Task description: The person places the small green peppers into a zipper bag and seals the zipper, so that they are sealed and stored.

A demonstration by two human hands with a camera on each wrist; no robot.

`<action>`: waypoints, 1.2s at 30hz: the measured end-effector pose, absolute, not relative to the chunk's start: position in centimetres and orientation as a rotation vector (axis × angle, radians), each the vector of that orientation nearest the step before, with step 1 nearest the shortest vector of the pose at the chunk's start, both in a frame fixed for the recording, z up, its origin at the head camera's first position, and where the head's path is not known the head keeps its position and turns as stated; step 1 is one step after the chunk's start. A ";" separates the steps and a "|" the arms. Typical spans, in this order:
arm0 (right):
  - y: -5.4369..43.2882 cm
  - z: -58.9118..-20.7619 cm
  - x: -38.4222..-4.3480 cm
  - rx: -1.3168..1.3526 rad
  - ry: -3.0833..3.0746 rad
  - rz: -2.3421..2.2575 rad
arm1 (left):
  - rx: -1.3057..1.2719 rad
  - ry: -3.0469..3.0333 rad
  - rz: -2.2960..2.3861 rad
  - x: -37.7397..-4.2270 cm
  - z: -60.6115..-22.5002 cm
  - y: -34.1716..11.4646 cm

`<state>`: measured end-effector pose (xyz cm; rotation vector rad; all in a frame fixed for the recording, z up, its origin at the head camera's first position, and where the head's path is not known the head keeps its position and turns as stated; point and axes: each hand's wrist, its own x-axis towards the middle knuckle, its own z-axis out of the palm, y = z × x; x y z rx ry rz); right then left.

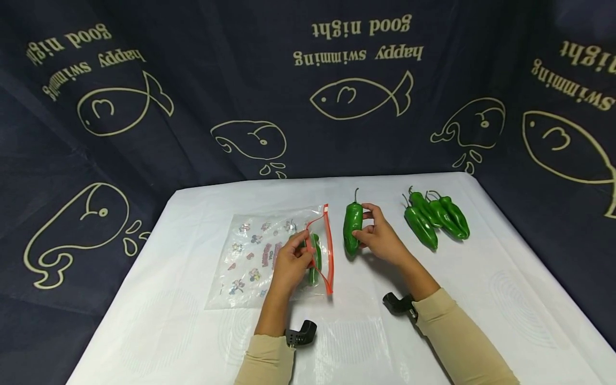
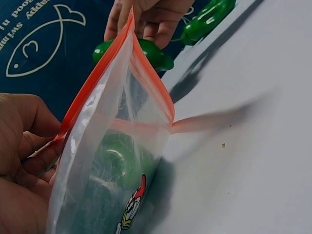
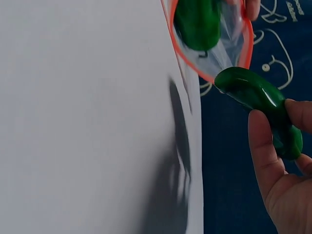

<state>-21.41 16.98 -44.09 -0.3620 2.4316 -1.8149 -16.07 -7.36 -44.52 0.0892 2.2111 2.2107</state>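
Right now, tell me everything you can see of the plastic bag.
The clear, thin-looking plastic bag carries small cartoon figures and pink lettering. A red strip edges its mouth, which gapes toward the right hand. It lies on the white table, mouth end lifted; the left hand pinches the mouth's edge. At least one green pepper shows inside.

A glossy green pepper (image 1: 353, 223) is held near an open, red-rimmed clear bag (image 1: 257, 258) containing another (image 3: 199, 24), perhaps more.
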 end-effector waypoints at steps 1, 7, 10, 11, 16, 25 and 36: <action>16.8 -44.1 -21.3 -0.367 2.422 -1.827 | 0.094 2.204 2.215 -15.9 -44.1 -7.3; 15.2 -44.4 -21.1 -0.392 2.361 -1.858 | 0.084 2.163 2.249 -15.2 -42.6 -7.2; 14.5 -44.6 -21.0 -0.417 2.337 -1.853 | 0.076 2.159 2.257 -15.1 -42.5 -7.2; 14.2 -44.6 -21.0 -0.423 2.326 -1.856 | 0.074 2.163 2.255 -15.0 -42.5 -7.2; 13.2 -44.7 -20.7 -0.427 2.270 -1.865 | 0.067 2.164 2.237 -15.0 -42.4 -7.2; 12.5 -44.8 -20.2 -0.372 2.237 -1.807 | 0.094 2.174 2.211 -15.0 -42.4 -7.3; 11.9 -45.1 -20.0 -0.336 2.250 -1.707 | 0.116 2.179 2.222 -15.3 -42.8 -7.2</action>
